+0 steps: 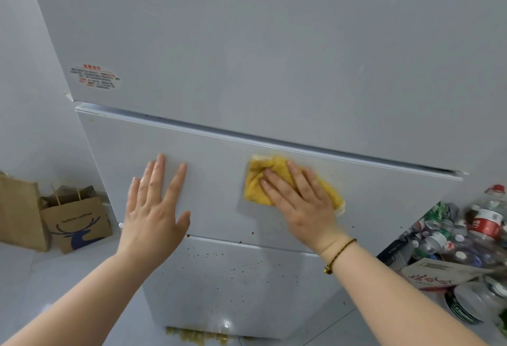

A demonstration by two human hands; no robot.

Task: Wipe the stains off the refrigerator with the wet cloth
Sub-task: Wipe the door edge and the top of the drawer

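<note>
On middle door (214, 194): wet cloth (256, 190) lies flat against the refrigerator (274, 43), just under the seam.
Right hand (301, 205): fingers straight and spread, pressing the cloth, not curled round it.
Left hand (153, 203): flat on bare door, apart from the cloth, holding nothing.
Stains (219, 259): dark specks on lower door (247, 296), below both hands.
Next stroke (judged): downward, by the right hand.

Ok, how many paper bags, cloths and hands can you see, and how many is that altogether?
Paper bags: 2, the plain bag and the deer bag
Cloths: 1, the yellow cloth
Hands: 2, the left hand and the right hand
Total: 5
</note>
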